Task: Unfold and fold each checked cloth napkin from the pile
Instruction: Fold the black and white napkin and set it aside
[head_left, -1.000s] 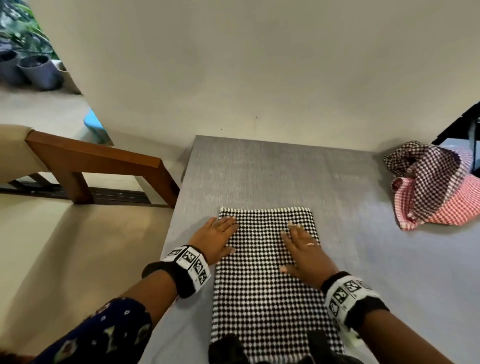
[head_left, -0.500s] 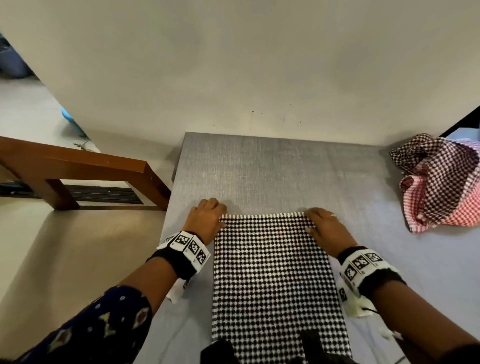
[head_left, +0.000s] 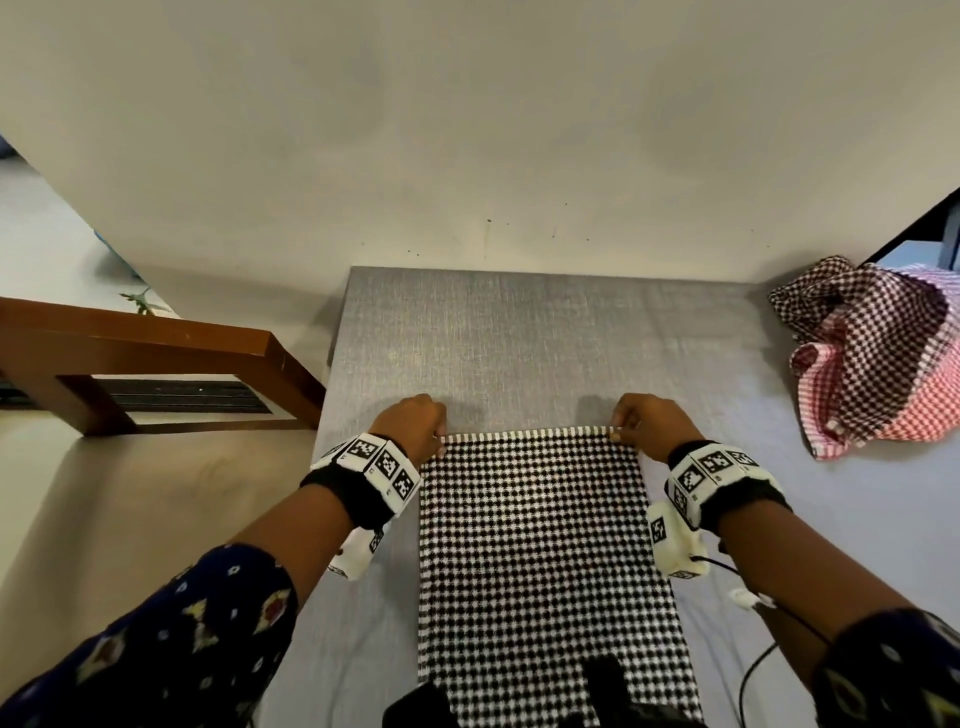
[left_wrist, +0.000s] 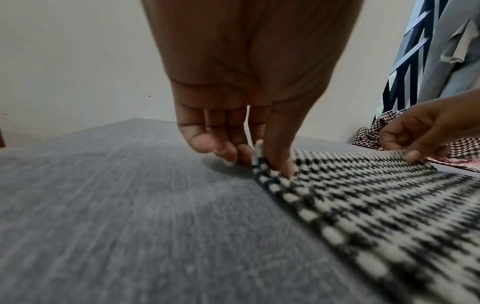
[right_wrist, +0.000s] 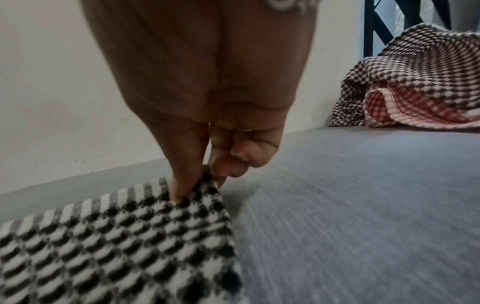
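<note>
Near edge: the black-and-white napkin (head_left: 545, 561) runs off the bottom of the head view toward the person, so how far it reaches cannot be told.
Napkin: flat on the grey table (head_left: 519, 338), long axis running away from the person.
Left hand (head_left: 413, 423): thumb and fingers pinch the far left corner, lifted just off the table.
Right hand (head_left: 649, 423): pinches the far right corner likewise.
Key relation: the whole cloth lies nearward from both grips, so the far edge likely folds back toward the body along that long axis; both hands are level, neither nearer.
Pile (head_left: 878, 358): crumpled brown and red checked napkins, well apart at the far right.
</note>
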